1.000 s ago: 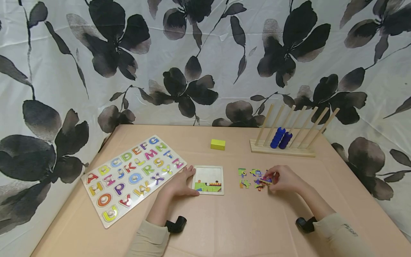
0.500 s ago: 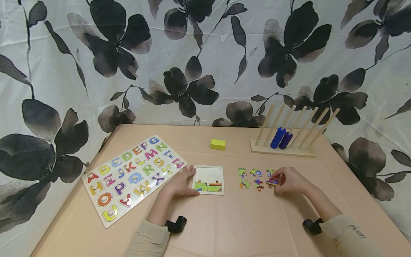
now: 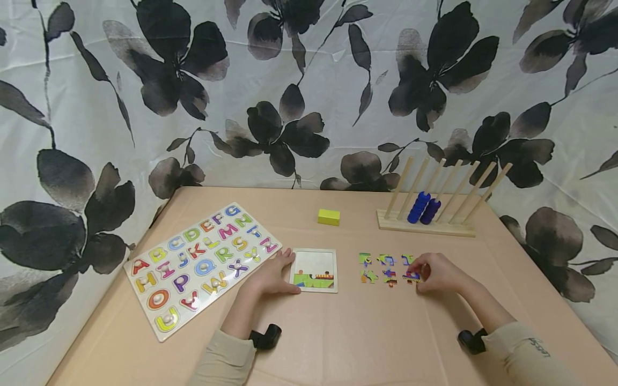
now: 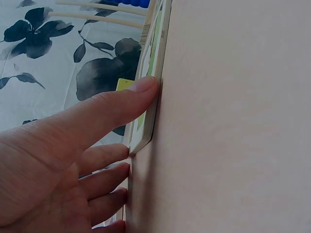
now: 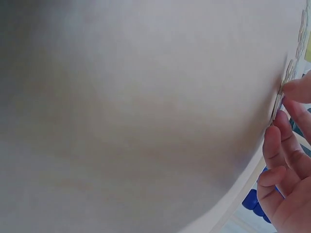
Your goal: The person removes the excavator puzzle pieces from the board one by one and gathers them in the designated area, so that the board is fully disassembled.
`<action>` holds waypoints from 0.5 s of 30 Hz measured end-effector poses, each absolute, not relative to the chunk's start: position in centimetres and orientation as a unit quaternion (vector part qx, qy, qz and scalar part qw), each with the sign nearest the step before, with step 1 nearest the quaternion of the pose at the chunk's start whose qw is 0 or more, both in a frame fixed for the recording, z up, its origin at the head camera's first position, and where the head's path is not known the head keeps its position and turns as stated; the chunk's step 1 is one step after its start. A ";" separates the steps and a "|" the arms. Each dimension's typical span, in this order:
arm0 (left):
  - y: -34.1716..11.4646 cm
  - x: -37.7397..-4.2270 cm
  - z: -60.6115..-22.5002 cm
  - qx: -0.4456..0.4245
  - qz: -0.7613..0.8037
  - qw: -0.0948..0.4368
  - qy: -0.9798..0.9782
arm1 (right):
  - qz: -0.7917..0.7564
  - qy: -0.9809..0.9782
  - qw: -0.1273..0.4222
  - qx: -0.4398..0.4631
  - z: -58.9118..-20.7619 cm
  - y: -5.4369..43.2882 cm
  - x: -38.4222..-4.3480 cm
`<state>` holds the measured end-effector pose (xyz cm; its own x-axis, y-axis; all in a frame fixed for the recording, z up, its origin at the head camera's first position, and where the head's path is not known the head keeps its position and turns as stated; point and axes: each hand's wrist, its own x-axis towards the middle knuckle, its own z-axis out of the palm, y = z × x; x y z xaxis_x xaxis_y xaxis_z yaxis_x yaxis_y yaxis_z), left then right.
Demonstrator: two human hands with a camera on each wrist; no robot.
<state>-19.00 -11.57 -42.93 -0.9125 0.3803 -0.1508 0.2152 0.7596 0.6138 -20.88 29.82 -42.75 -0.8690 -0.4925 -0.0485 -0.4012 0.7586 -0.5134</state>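
My right hand (image 3: pixel 441 274) pinches a colorful jigsaw puzzle piece (image 3: pixel 411 277) low at the tabletop, at the right end of a small group of loose pieces. In the right wrist view, thumb and fingertips meet at the thin edge of a puzzle piece (image 5: pixel 277 106). Several other pieces lie left of and behind it, among them a green one (image 3: pixel 369 276). My left hand (image 3: pixel 271 274) rests against the left side of a small white puzzle tray (image 3: pixel 313 260), its thumb on the near edge. Inside the tray, a green strip with a train picture (image 3: pixel 309 280) fills the lower part.
An alphabet board (image 3: pixel 197 266) with colored letters lies at the left, close to my left forearm. Toward the back stand a yellow block (image 3: pixel 329 217) and a wooden peg rack (image 3: pixel 427 229) holding blue beads (image 3: pixel 418 208). A floral cloth (image 3: pixel 357 96) hangs behind the table.
My right hand has moved to the right with the pinched puzzle piece, away from the middle pieces, uncovering another piece behind it. The left hand has stayed at the tray.
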 end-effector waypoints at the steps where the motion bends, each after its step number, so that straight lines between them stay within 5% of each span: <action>1: -11.6 -19.0 -42.9 0.160 0.307 0.134 0.929 | -0.253 0.933 0.092 -0.240 -42.7 29.8 -20.9; 15: -11.6 -18.9 -42.8 0.160 0.304 0.133 0.929 | -0.272 0.926 0.084 -0.247 -42.5 29.9 -20.7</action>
<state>-18.95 -11.58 -42.85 -0.9130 0.3793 -0.1503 0.2168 0.7632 0.6087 -20.68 29.86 -42.50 -0.8636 -0.5038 -0.0206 -0.4127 0.7298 -0.5450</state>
